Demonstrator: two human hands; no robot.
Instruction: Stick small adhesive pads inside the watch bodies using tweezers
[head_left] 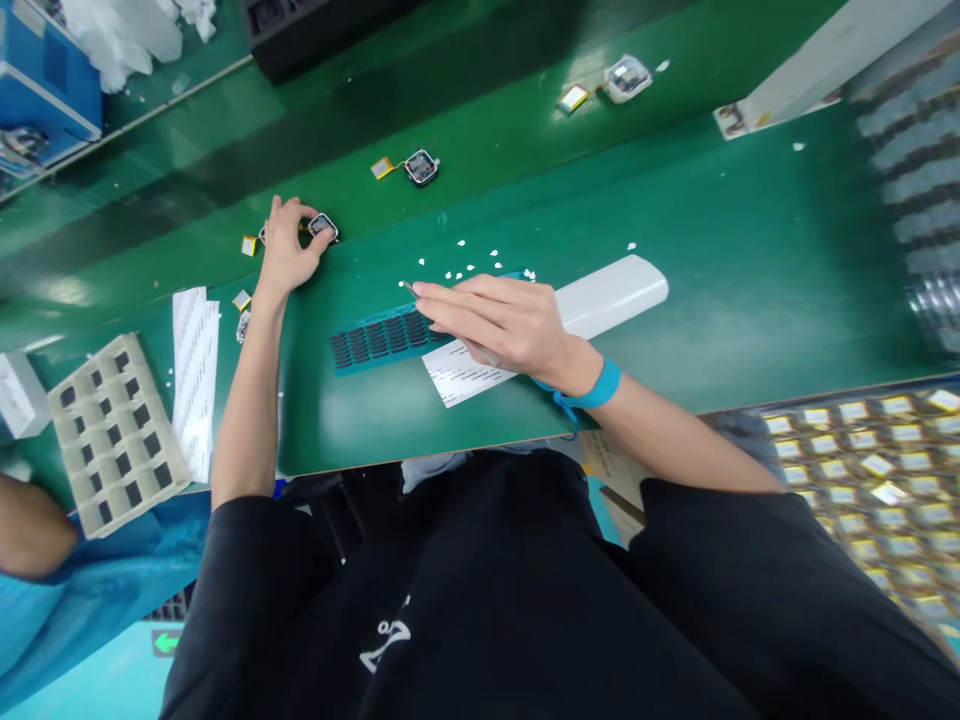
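Note:
My left hand (289, 248) is closed on a small square watch case (322, 228) at the left, thumb and fingertips at its edges. The case lies open side up, its inside showing. Partly behind this hand is another small unit with a yellow-edged battery (249, 245). My right hand (506, 318) is closed around thin dark tweezers (410, 289), mostly hidden by the fingers. Their tip is beside a small white sticker (401, 284). Below the right hand lie a teal sheet with rows of black strips (379, 340) and a printed white paper (459, 378).
More watch cases with wired batteries sit on the green belt, one at the centre (421, 167), one farther right (627, 78). A smooth white bar (616, 295) lies right of my hand. At the left are a beige tray (120, 430) and a co-worker's arm (34, 530).

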